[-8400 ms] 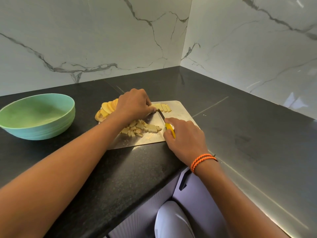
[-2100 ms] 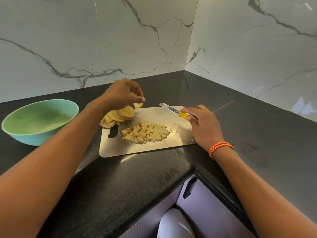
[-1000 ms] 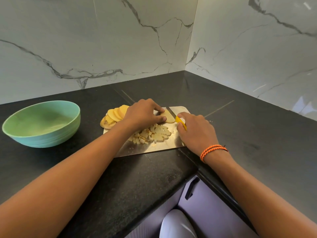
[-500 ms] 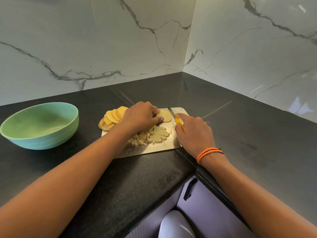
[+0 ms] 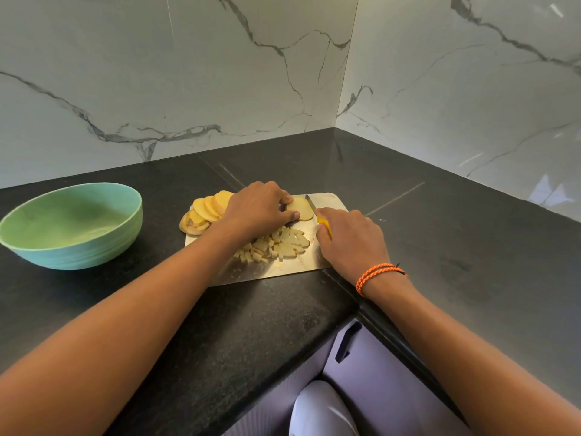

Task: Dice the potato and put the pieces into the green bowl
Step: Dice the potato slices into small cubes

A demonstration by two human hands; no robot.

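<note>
Left hand (image 5: pixel 257 209): fingers curled down over a single potato slice (image 5: pixel 301 209), pinning it flat on the cutting board (image 5: pixel 283 272); thumb tip sits at the slice's near edge. Right hand (image 5: pixel 352 243): closed round the yellow handle of the knife (image 5: pixel 314 210), blade lying along the slice's right edge, close to the left fingertips.

Risks, as I judge them: the blade runs near the thumb, so a slip sideways could nick it. The board looks like thin polished metal on glossy black stone (both slick), so it may skate under pressure. A wet slice could slide out from under the fingers.

Diced pieces (image 5: pixel 276 245): pale, blocky, uneven, heaped mid-board between the two hands. Remaining slices (image 5: pixel 204 212): round, yellow, fanned at the board's far-left corner, some overhanging onto the countertop (image 5: pixel 157 309).

Green bowl (image 5: pixel 72 225): matte, ribbed outside, well left of the board; no potato visible inside.
</note>
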